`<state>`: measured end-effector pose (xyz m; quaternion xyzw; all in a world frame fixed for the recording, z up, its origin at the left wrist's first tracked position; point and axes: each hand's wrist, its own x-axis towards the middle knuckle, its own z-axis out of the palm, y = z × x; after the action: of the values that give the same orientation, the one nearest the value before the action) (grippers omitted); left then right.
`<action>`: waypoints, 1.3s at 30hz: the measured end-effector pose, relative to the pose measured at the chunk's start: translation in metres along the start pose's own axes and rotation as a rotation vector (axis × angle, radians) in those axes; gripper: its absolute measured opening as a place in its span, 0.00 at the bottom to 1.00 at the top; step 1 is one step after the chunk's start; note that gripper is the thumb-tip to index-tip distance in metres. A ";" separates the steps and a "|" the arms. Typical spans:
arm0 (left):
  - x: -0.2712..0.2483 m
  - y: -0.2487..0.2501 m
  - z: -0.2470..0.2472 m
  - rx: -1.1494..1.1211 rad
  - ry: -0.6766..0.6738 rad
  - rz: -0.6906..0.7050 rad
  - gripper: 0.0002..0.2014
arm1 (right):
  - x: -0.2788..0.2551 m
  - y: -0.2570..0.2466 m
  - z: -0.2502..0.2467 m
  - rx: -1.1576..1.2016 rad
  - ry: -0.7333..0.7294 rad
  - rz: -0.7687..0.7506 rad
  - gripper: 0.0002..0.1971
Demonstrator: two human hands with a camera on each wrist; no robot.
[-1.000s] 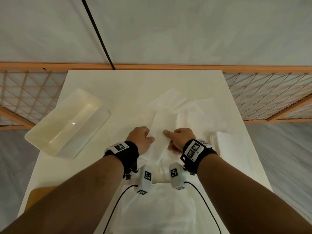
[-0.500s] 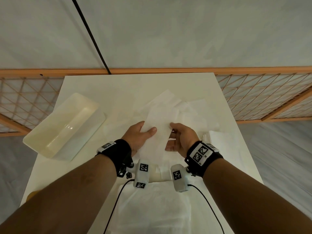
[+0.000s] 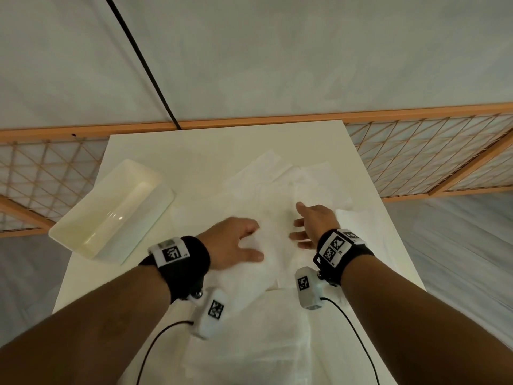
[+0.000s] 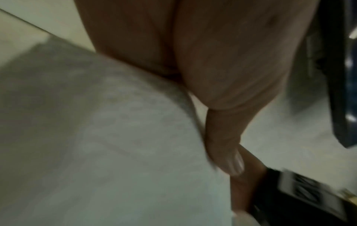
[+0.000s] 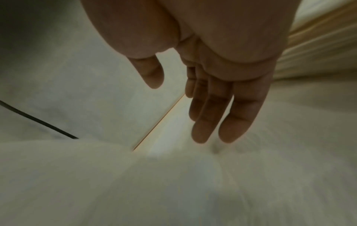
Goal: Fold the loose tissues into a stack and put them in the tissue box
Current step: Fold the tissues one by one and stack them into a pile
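Observation:
A cream tissue box [image 3: 111, 212] lies open on the table's left side. Loose white tissues [image 3: 291, 179] are spread over the middle of the table. My left hand [image 3: 236, 243] grips a folded tissue [image 3: 269, 245] just above them. In the left wrist view my thumb [image 4: 222, 145] lies against the tissue [image 4: 115, 137], and the fingers are hidden behind it. My right hand [image 3: 308, 226] hovers beside the tissue with straight fingers [image 5: 212, 114] and holds nothing. A small stack of folded tissues [image 3: 355, 220] sits just right of that hand.
A wide white sheet [image 3: 249, 329] covers the near edge of the white table [image 3: 194, 151]. A wooden lattice fence [image 3: 416, 151] runs behind the table and along both sides. A black cable [image 3: 144, 65] crosses the floor beyond.
The right hand has let go of the folded tissue and moved off to the right with straight fingers. The left hand still holds the tissue, now blurred with motion.

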<state>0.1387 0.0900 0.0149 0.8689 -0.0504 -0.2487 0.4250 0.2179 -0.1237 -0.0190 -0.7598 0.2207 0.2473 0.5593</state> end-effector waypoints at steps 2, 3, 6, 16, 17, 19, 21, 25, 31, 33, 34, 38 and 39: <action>-0.014 0.012 0.010 0.052 -0.193 0.018 0.11 | 0.000 -0.001 -0.007 -0.067 0.045 -0.008 0.11; -0.020 0.017 0.017 0.061 -0.284 0.002 0.11 | 0.001 -0.001 -0.009 -0.124 0.067 -0.019 0.08; -0.027 0.016 0.041 0.154 -0.461 -0.057 0.18 | 0.003 0.000 -0.009 -0.295 0.117 -0.045 0.04; -0.022 -0.006 0.070 0.658 -0.288 -0.096 0.46 | 0.010 0.026 -0.006 -0.795 0.015 -0.183 0.20; -0.016 -0.006 0.065 0.671 -0.219 -0.062 0.47 | 0.008 0.027 -0.005 -0.889 -0.026 -0.211 0.28; 0.000 -0.008 0.052 0.630 -0.130 -0.038 0.44 | 0.002 0.031 -0.001 -1.096 -0.106 -0.278 0.44; 0.017 -0.011 0.039 0.538 -0.078 -0.065 0.36 | -0.001 0.035 0.006 -1.210 -0.126 -0.340 0.48; 0.037 -0.023 0.020 0.294 0.060 -0.146 0.20 | -0.001 0.037 0.013 -1.235 -0.138 -0.364 0.38; 0.034 -0.025 0.011 0.219 0.025 -0.144 0.15 | 0.000 0.035 0.016 -1.288 -0.056 -0.477 0.12; 0.022 -0.014 0.017 0.157 -0.153 -0.122 0.18 | -0.003 0.029 0.016 -1.179 -0.004 -0.495 0.11; 0.014 -0.010 0.025 0.164 -0.249 -0.112 0.23 | -0.004 0.025 0.015 -1.131 0.013 -0.507 0.11; -0.010 -0.006 0.065 0.374 -0.426 -0.048 0.38 | -0.006 0.013 0.013 -1.090 0.001 -0.515 0.11; -0.013 -0.009 0.073 0.402 -0.427 -0.033 0.37 | -0.006 0.012 0.013 -1.088 -0.001 -0.517 0.11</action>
<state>0.0916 0.0480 -0.0245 0.8644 -0.1727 -0.4177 0.2201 0.2038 -0.1145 -0.0275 -0.9658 -0.1296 0.1812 0.1324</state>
